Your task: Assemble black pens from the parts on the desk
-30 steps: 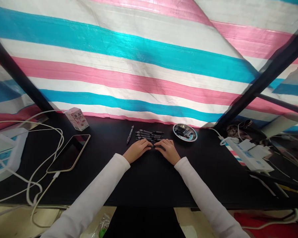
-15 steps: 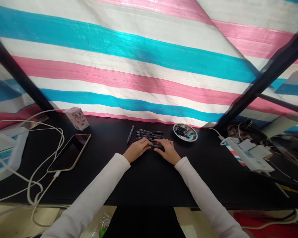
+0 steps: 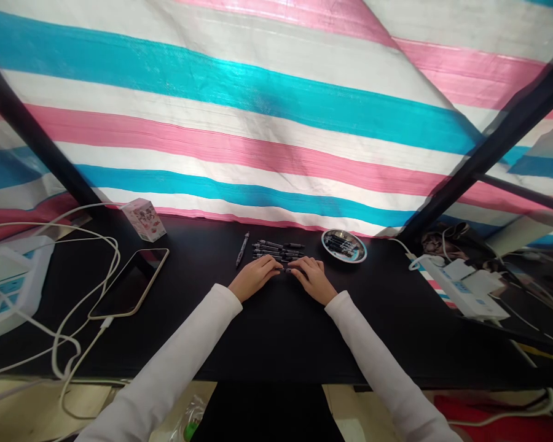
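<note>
A dark pen (image 3: 284,270) lies crosswise between my two hands, low over the black desk. My left hand (image 3: 257,276) pinches its left end, fingers closed. On its right end are the closed fingertips of my right hand (image 3: 316,279). The fingers cover much of this pen, so its ends are hidden. Just beyond my hands, several black pens (image 3: 271,250) lie side by side in a group. One more pen (image 3: 242,250) lies apart to their left, pointing away from me. A round metal dish (image 3: 364,256) to the right holds several dark pens or pen parts.
On the left are a phone (image 3: 129,283) with a plugged-in cable, a pink-white box (image 3: 144,220), loose white cables and a power strip (image 3: 16,288). Another power strip (image 3: 474,294) with plugs sits at right. A striped sheet (image 3: 258,135) hangs behind the black desk (image 3: 281,344).
My right hand has shifted slightly to the right, and a little more of the pen shows between the hands. My left hand stays almost where it was.
</note>
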The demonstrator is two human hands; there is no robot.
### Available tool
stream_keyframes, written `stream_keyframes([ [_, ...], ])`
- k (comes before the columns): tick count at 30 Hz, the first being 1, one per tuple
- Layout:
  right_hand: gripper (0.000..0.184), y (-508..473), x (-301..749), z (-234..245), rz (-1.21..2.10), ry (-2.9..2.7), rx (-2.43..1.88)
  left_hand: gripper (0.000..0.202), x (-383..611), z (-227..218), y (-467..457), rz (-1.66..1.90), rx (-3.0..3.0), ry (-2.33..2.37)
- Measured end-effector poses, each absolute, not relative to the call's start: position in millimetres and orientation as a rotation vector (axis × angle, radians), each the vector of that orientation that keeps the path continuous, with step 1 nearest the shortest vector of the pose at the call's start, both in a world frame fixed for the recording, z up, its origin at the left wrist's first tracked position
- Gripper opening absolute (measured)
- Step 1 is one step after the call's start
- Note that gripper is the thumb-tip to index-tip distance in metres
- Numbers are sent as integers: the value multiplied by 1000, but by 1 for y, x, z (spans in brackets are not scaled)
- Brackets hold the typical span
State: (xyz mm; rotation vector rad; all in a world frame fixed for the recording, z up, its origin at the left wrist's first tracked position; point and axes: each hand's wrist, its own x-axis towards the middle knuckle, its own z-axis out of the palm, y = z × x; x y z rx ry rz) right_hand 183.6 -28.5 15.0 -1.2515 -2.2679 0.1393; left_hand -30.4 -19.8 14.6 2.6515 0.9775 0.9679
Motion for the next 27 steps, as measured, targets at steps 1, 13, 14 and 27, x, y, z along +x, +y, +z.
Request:
stream_keyframes([
  [1,24,-29,184,15,141,-2252,-1249,16,-31,14,-20,973,2647,987],
  [13,23,-28,184,14,183,-2250,-1224,18,-30,13,-20,1012,2639,974],
  [14,26,-28,183,15,188,-2257,-1238,18,-29,13,-20,1011,2638,972],
  [27,28,-28,184,15,193,-2253,-1214,18,-30,12,-20,1033,2625,965],
])
